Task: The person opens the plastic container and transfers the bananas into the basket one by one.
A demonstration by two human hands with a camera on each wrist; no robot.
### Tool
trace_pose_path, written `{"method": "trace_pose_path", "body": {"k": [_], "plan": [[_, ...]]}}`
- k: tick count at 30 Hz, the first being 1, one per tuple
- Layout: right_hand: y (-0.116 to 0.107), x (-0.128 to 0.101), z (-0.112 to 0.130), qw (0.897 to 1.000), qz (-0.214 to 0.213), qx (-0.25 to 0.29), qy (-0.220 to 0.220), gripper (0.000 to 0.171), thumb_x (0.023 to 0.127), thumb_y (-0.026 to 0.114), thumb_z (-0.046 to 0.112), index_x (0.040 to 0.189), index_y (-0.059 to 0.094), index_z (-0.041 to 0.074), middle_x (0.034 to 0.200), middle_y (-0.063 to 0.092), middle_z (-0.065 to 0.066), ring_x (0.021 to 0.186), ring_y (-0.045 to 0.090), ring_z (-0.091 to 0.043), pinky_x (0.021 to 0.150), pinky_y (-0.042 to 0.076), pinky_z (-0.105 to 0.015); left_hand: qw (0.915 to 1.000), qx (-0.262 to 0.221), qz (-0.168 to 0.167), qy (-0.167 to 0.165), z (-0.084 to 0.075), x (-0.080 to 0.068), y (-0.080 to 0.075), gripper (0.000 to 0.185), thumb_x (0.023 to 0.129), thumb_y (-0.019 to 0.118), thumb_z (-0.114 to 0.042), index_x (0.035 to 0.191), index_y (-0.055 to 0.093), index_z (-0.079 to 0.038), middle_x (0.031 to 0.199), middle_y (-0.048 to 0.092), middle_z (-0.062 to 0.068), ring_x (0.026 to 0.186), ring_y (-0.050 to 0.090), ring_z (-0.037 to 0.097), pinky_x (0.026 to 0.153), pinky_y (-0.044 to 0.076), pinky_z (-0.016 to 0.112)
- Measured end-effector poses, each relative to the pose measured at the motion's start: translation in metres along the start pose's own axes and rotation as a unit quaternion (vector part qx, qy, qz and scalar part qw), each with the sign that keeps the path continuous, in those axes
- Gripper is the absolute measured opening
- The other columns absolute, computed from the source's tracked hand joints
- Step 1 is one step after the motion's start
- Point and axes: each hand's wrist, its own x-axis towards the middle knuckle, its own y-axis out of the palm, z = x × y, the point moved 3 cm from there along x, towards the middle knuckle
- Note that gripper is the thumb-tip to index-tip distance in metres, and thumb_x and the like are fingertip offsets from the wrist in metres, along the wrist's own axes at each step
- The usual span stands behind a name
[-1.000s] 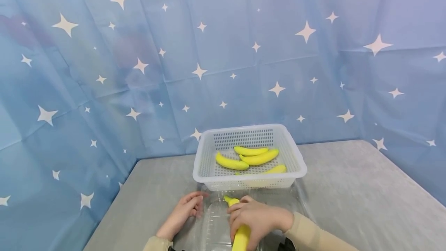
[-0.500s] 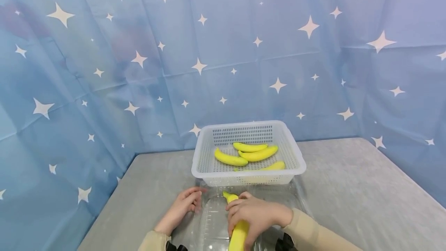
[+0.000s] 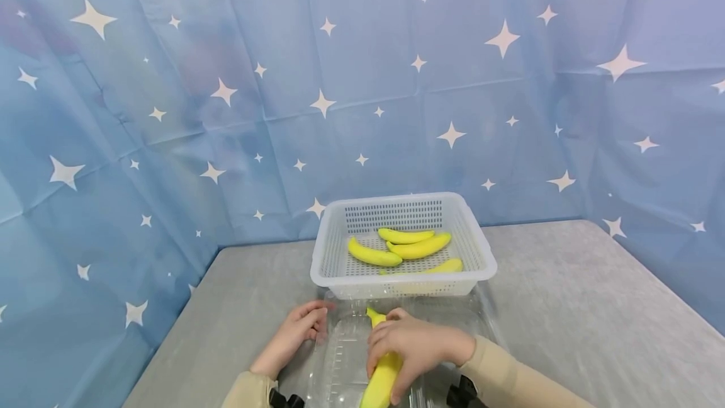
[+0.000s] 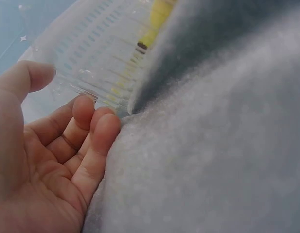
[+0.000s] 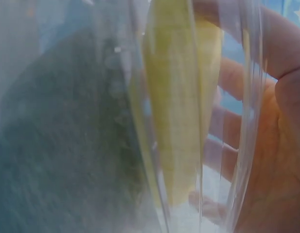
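A yellow banana (image 3: 381,378) is gripped by the right hand (image 3: 416,348), whose fingers are curled over its upper half. The banana is held over a clear plastic container (image 3: 345,357) that lies on the grey surface (image 3: 566,307) directly in front of a white perforated basket (image 3: 340,272); its stem end is pointed toward the basket. In the right wrist view the banana (image 5: 181,107) is seen through the clear plastic, with the fingers (image 5: 286,39) wrapped behind it. Whether the banana is inside the container or only laid against it cannot be told.

The left hand (image 3: 294,339) is rested at the container's left edge, on the side away from the right hand, with its fingers relaxed and loosely bent and nothing held. In the left wrist view the fingertips (image 4: 98,124) are seen touching the surface right beside the container's ribbed wall (image 4: 96,58).

Four more bananas (image 3: 396,250) are lying in the basket, which is set behind the container, near the star-printed blue backdrop (image 3: 226,80).
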Motion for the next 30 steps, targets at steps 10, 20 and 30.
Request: {"method": "trace_pose_path", "body": {"k": [10,20,30], "plan": [[0.0015,-0.0004,0.0039,1.000,-0.012,-0.018,0.015,0.039,0.071,0.077,0.056,0.105,0.071,0.037,0.100,0.055,0.030,0.105,0.047,0.009,0.092,0.030,-0.048,1.0000,0.000,0.002,-0.002,-0.0007,0.0009,0.0013,0.046,0.098,0.056,-0.026,0.126,0.056,0.010,0.076,0.053,0.001,0.066,0.053,0.011,0.059,0.051,0.026],[0.0023,0.0016,0.0068,0.999,0.003,-0.026,0.031,0.039,0.067,0.085,0.040,0.104,0.071,0.039,0.100,0.056,0.030,0.106,0.047,0.008,0.092,0.031,-0.047,0.9999,0.001,-0.007,-0.011,0.0004,0.0000,-0.0001,0.046,0.098,0.056,-0.027,0.125,0.057,0.009,0.076,0.052,0.001,0.066,0.053,0.011,0.059,0.051,0.025],[0.0030,-0.0023,0.0040,0.998,0.034,-0.028,0.049,0.057,0.063,0.079,0.010,0.112,0.067,0.038,0.120,0.056,0.026,0.128,0.044,-0.008,0.097,0.032,-0.049,1.0000,-0.003,-0.006,-0.006,-0.0009,-0.0016,0.0008,0.047,0.098,0.056,-0.028,0.126,0.056,0.009,0.077,0.054,0.002,0.066,0.055,0.012,0.058,0.051,0.025]]}}
